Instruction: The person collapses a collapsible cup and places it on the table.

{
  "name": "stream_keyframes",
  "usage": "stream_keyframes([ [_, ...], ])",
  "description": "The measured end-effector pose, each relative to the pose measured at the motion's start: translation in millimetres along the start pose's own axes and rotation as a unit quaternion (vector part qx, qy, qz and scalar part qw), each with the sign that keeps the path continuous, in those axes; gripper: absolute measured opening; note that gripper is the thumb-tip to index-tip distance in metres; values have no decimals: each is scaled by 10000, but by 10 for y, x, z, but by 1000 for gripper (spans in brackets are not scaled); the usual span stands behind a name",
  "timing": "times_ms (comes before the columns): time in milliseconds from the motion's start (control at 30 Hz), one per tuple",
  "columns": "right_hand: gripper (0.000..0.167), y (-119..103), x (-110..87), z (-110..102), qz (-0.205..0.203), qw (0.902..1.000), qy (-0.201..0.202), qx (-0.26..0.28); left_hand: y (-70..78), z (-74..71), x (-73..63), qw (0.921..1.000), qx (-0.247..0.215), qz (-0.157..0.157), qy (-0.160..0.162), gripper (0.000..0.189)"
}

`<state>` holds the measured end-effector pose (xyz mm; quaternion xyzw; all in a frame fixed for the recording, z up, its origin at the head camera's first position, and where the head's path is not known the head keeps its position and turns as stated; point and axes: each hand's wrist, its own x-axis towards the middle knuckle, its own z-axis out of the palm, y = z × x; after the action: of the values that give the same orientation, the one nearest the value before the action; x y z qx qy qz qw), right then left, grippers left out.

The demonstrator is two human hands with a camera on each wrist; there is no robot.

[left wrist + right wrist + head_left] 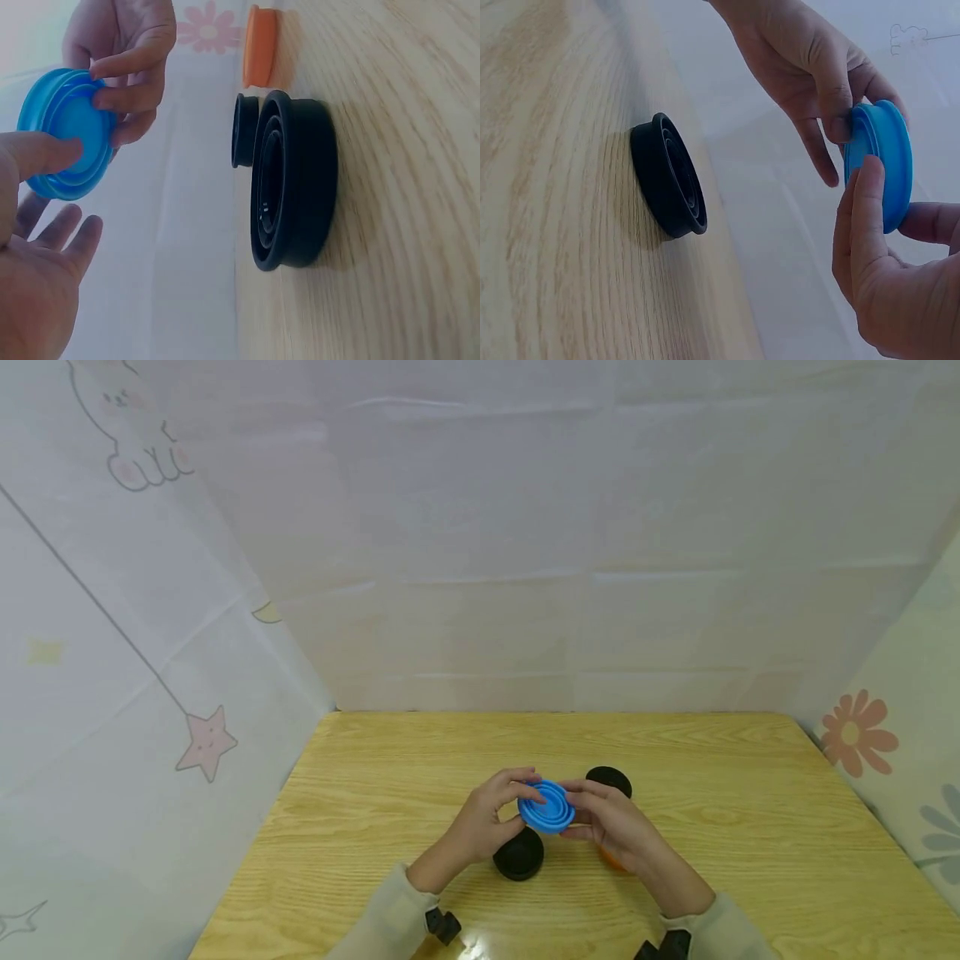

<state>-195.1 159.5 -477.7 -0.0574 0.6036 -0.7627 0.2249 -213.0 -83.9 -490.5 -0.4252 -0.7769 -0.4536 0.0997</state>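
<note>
A blue collapsible cup [548, 812], folded flat into rings, is held up over the table between both hands. My left hand [480, 823] pinches its left side; in the left wrist view that hand's thumb presses on the ringed face. On the opposite side, my right hand [621, 828] grips the rim, with fingers [868, 199] over the ringed face in the right wrist view. Below the left hand, a similar black ringed piece [309, 184] lies on the table.
A second black piece [611, 779] lies farther back, behind the right hand. An orange piece [260, 47] rests on the wooden table [360, 793], mostly hidden by the right hand in the head view. Printed cloth [480, 543] hangs around the table.
</note>
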Motion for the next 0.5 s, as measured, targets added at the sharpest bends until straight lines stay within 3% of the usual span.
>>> stream_keyframes([
  [133,49,14,40,14,-32,9994,307,-150,-50,-61,-32,9957,-761,-499,-197,53],
  [200,49,21,90,24,-19,9985,493,-249,-82,-107,-43,9825,-1584,-953,-224,57],
  [267,47,25,160,36,-6,9969,720,-321,-119,-148,-41,9591,-2364,-1546,-170,53],
  [333,45,26,241,51,39,9951,919,-359,-160,-175,-30,9296,-2964,-2186,-107,50],
  [433,43,25,364,68,55,9934,1085,-358,-241,-180,-6,8901,-3381,-3058,-12,54],
  [500,43,32,439,69,79,9930,1110,-384,-301,-169,7,8716,-3522,-3411,34,56],
])
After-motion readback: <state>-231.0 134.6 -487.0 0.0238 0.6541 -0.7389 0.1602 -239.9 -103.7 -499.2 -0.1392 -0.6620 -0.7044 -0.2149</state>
